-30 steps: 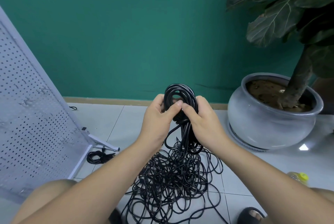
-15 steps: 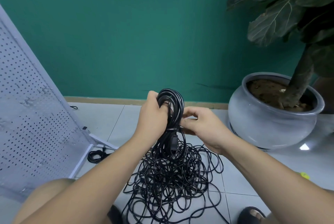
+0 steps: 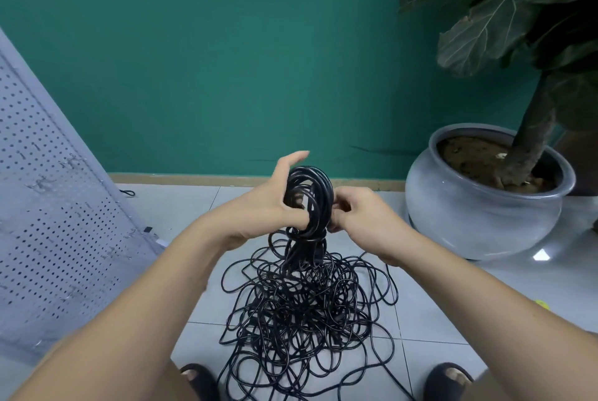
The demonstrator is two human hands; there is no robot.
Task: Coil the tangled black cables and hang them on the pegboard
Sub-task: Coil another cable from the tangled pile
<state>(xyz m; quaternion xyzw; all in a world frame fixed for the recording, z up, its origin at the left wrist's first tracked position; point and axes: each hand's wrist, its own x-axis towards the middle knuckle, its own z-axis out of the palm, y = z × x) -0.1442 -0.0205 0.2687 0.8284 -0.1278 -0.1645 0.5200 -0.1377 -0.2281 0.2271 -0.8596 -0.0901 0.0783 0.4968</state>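
The left hand [image 3: 271, 206] holds the coil [image 3: 315, 193] of black cable upright in front of the body. Its thumb curls round the lower left of the loops, while its longer fingers [image 3: 293, 159] reach up, fairly straight, behind the top of them. The right hand [image 3: 365, 222] meets the coil from the other side, its fingers [image 3: 339, 206] curled tight and pinching strands at the coil's right edge; which strand they have cannot be told. Just below both sets of fingers a turn of cable binds the loops into a narrow neck. From there strands drop to the tangle [image 3: 307, 313], a loose heap of black cable spread over the tiled floor [image 3: 437, 319] beneath the hands.

The pegboard [image 3: 48, 222], pale and perforated, leans well to the left of the left fingers. A short loop of black cable [image 3: 127, 192] lies on the floor beside its far edge. Well to the right of the right fingers stands a round grey pot [image 3: 479, 216] holding a large-leaved plant [image 3: 485, 28], close against the green wall [image 3: 226, 60]. Two dark sandals [image 3: 197, 379] show at the near edge, one on each side of the tangle, far below the fingers
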